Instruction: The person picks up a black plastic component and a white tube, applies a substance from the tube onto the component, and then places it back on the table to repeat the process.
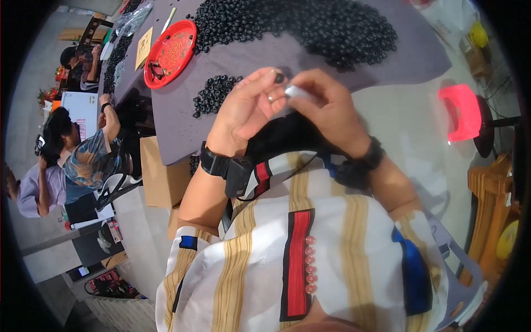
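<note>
Grey tabletop (182, 133) is filling the upper part of my view while I am watching from afar. Far left, two other people are sitting along the table's edge, their hands busy with their own work. Moving right, one red plate (170, 53) is lying near a yellowish card (144, 47). Beside it a small cluster of black beads (214, 94) is sitting apart from one much larger heap (310, 27); the beads are too many for me to count.

At centre, my left hand (243, 108) is pinching one small black ring (279, 77) between thumb and fingertips, narrowly closed on it, just above the table's near edge. Touching it, my right hand (326, 108) is gripping one small whitish piece (297, 92), fingers curled tight around it.

One red stool (460, 112) is standing on the floor at right, beside orange wooden furniture (489, 205).

I am judging that the ring could slip, since the hold is only fingertips, and it would be falling into my lap or onto the floor. A nudge could also be scattering the small cluster off the edge.
</note>
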`<action>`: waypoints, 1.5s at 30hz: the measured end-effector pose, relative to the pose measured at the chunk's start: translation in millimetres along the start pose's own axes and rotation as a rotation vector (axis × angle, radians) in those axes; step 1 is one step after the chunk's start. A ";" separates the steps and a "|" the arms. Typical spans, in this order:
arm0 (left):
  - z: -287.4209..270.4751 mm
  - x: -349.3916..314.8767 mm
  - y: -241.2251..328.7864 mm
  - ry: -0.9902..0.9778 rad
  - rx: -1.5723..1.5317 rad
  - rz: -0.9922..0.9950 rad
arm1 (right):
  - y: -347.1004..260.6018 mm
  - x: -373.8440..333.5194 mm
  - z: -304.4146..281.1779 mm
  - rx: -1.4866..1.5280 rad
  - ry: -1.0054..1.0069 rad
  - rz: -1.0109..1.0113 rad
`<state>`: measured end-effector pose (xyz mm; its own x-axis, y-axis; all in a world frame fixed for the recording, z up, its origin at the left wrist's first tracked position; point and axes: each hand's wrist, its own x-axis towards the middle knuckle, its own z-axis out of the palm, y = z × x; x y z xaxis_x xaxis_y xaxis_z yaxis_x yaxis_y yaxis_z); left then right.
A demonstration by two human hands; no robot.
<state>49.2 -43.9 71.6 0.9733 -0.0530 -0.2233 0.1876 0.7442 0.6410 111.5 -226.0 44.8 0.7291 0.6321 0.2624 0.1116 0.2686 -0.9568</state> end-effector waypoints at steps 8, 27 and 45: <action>2.6 -4.6 -4.2 -0.002 0.014 0.026 | -8.1 -2.2 0.2 -0.017 -0.052 0.073; 1.3 -9.3 -7.9 0.047 0.077 0.062 | 0.3 2.3 0.6 0.120 -0.077 0.129; 2.4 -7.9 -10.4 0.035 0.028 0.046 | -4.1 3.9 1.5 0.145 -0.096 0.168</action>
<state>39.8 -52.8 68.5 0.9758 0.0042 -0.2186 0.1473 0.7263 0.6714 112.8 -223.6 49.9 0.6609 0.7411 0.1183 -0.1092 0.2509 -0.9618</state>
